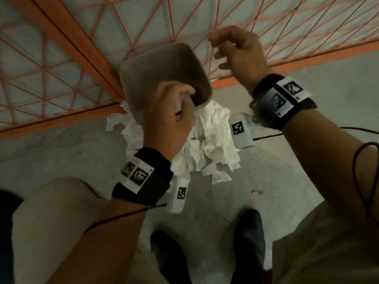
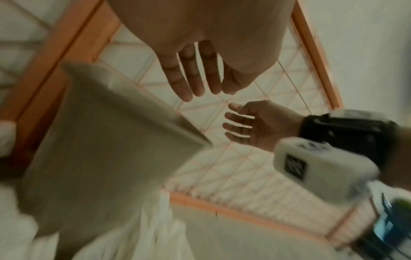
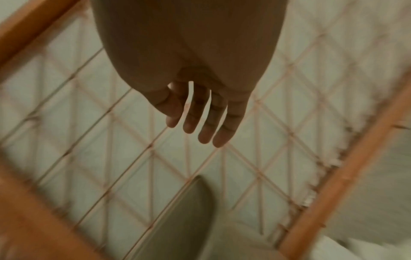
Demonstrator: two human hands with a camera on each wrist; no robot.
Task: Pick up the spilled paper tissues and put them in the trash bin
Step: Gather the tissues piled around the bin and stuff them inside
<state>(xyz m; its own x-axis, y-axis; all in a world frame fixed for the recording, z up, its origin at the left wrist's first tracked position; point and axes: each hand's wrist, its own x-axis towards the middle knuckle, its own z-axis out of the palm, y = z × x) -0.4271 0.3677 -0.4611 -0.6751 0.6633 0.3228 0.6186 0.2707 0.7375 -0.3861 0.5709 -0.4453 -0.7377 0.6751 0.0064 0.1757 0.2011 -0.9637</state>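
A loose heap of crumpled white paper tissues [image 1: 207,140] lies on the pale floor at the centre of the head view, thin, wrinkled and ragged-edged, with no clear long axis. Just above it, a grey, smooth-walled plastic trash bin [image 1: 164,74] with a rounded-square rim is tipped, its dark mouth facing up toward the camera and slightly right, its body running down and left toward the tissues. The left hand [image 1: 170,117] sits at the bin's lower rim; in the head view white tissue shows by its fingers, but the left wrist view shows the fingers straight and apart, so the grip is unclear. The right hand [image 1: 240,52], upper right, hangs with relaxed, spread fingers holding nothing. Behind stands an orange metal frame [image 1: 67,35] with diamond-pattern wire mesh.
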